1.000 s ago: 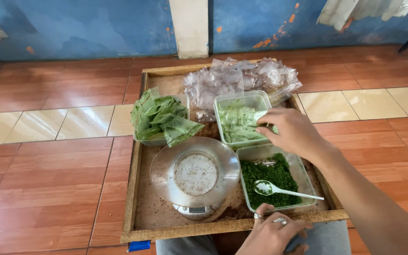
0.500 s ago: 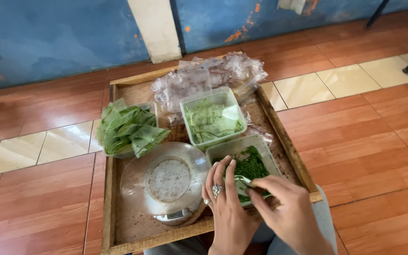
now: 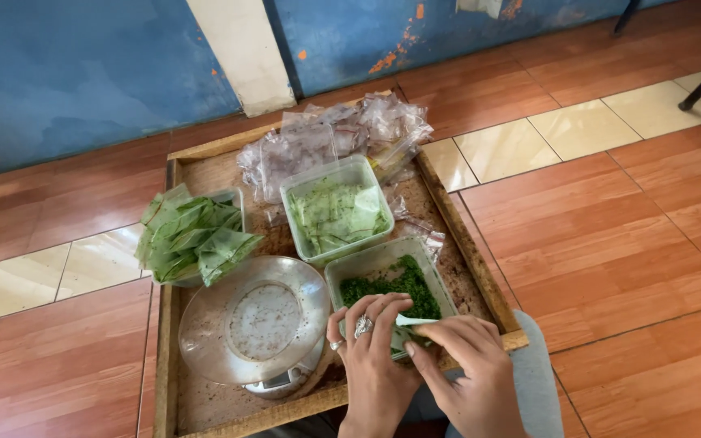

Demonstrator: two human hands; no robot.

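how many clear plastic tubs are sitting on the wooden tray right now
3: a square clear plastic tub of flat leaves mid-tray, one of chopped greens by both hands, one mostly hidden under green packets at left.

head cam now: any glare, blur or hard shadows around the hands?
Head view: soft, even daylight with no hard shadows; mild sheen on the clear round lid and the pile of plastic bags; left hand and right hand fairly sharp, fingertips slightly soft; the wooden tray edges bow a little, wide-angle.

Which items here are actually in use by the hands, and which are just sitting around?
In use: left hand, right hand, small packet, tub of chopped greens.
Lying about: tub of leaves, filled packets, empty bags, scale bowl, wooden tray.
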